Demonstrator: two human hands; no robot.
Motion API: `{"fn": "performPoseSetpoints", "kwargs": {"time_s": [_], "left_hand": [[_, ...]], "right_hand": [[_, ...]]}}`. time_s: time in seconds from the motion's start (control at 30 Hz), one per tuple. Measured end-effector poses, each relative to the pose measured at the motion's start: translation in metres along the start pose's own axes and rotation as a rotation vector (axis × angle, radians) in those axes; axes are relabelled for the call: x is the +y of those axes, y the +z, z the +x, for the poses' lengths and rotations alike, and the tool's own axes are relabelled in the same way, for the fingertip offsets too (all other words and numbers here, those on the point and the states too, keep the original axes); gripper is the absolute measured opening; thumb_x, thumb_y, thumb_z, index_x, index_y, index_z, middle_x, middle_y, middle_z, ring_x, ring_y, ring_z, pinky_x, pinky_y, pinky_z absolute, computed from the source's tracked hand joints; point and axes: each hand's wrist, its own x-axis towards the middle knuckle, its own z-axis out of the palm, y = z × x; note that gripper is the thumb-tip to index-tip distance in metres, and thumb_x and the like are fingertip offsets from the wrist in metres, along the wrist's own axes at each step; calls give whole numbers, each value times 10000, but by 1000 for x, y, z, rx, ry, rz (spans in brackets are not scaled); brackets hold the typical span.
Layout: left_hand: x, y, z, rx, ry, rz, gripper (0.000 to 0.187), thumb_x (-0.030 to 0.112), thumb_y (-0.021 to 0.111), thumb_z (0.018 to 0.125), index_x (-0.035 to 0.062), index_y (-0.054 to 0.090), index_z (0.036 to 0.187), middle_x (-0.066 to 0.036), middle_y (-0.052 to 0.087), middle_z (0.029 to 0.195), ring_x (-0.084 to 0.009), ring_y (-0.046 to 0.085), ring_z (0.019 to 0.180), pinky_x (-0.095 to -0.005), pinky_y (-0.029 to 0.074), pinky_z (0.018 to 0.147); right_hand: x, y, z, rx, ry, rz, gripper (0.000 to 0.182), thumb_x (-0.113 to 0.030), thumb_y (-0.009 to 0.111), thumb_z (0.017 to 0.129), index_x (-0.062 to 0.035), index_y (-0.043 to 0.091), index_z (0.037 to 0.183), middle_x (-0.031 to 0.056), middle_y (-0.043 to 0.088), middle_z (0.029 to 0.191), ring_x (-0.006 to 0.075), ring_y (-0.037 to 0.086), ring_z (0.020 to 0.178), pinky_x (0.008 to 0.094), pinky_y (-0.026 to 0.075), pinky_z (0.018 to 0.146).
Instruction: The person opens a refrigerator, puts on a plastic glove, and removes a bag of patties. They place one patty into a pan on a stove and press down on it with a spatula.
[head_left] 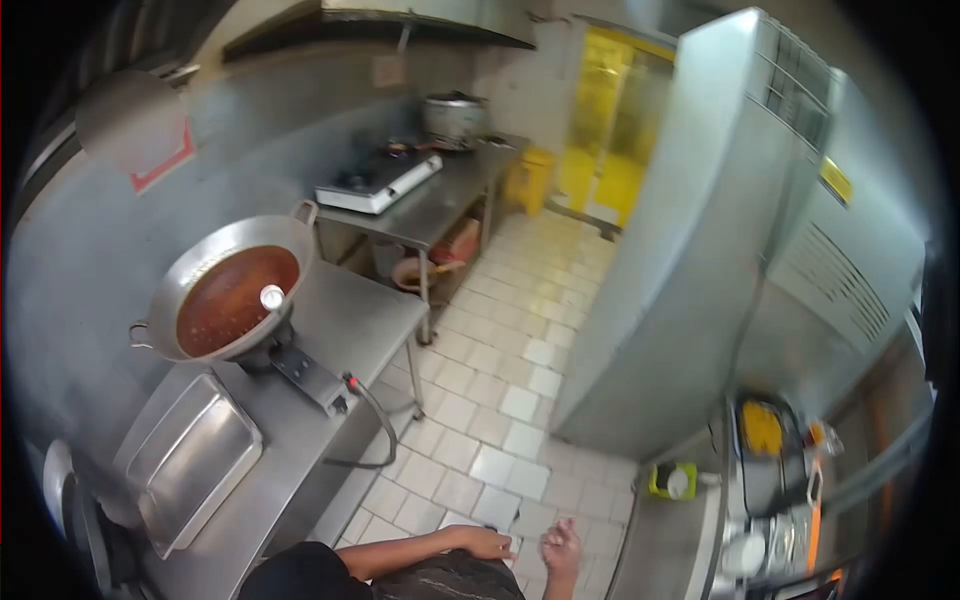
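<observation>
My left hand [485,542] is low in the head view, in front of my dark clothing, with its fingers curled near a small pale item that I cannot make out. Just to its right is my right hand [561,547], raised over the tiled floor, its fingers bent and somewhat blurred. The two hands are apart. Left of them, a large wok [185,270] of reddish-brown liquid sits on a burner [310,378], with a small white round object [271,297] at its right side. An empty metal tray [195,460] lies on the steel table [365,305].
A gas hose [385,430] loops off the table's edge. Farther back are a flat stove [380,183], a large pot [455,120] and a yellow bin [530,180]. A tall steel cabinet [660,260] stands right, beside a counter with a yellow-filled tray [762,428].
</observation>
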Motion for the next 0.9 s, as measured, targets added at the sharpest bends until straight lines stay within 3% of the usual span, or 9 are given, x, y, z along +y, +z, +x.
{"fn": "performPoseSetpoints", "kwargs": {"time_s": [0.07,0.27,0.4,0.47,0.53,0.57,0.6,0.63,0.9], "left_hand": [[-2,-68,4,-23,58,118,581,567,439,947,12,561,1066,-204,662,940,-324,641,830,-415,480,744],[-12,-234,-2,884,-8,-237,476,502,536,931,37,549,1031,-134,619,761,-285,599,710,-383,456,646],[-103,-274,39,825,-180,-396,522,538,532,921,31,578,1034,-158,656,868,-279,621,782,-389,467,693],[-127,-311,47,506,-269,-309,506,518,558,917,31,584,1052,-101,652,906,-191,585,799,-332,449,713],[-159,-367,63,309,-211,-252,520,526,568,906,30,583,1061,-110,659,908,-198,602,821,-337,456,721],[-170,-391,77,108,-143,-199,534,534,577,895,29,582,1070,-120,666,910,-204,619,842,-343,463,729],[-183,-404,83,439,-159,-275,534,549,579,878,53,610,1075,-210,660,1019,-334,632,969,-401,483,812],[-197,-433,101,532,-170,-202,535,528,578,883,38,600,1098,-228,654,1030,-356,630,977,-423,486,817],[-125,-728,111,472,-65,215,425,444,532,928,44,567,1066,-199,649,946,-351,627,876,-445,473,748]], "right_hand": [[-16,82,60,49,-6,-155,238,-55,605,888,-170,461,738,-56,371,559,68,312,421,223,281,385],[-54,335,193,-400,168,-487,321,-171,604,918,-169,394,674,-63,285,526,78,258,414,252,237,389],[-46,397,292,-587,62,-1110,376,-201,597,927,-172,363,634,-55,284,516,94,265,413,252,242,404],[-40,359,397,-652,-114,-1644,333,-207,593,922,-160,459,621,-9,424,501,139,375,412,304,310,414],[-25,263,517,-946,-704,-2416,247,-274,569,923,-99,655,772,49,619,656,190,549,564,380,416,518],[-29,185,568,-971,-563,-2621,317,-315,535,918,-59,704,994,100,694,922,257,626,849,447,476,752],[-36,146,583,-661,165,-2635,406,-319,491,919,-45,630,1185,152,644,1157,300,588,1053,436,436,947],[-52,108,580,-510,311,-2633,398,-316,493,917,-48,634,1174,149,647,1147,296,591,1042,431,440,935],[-96,131,571,114,576,-2251,331,-295,515,896,-69,660,1089,127,670,1065,259,616,955,392,476,843]]}}
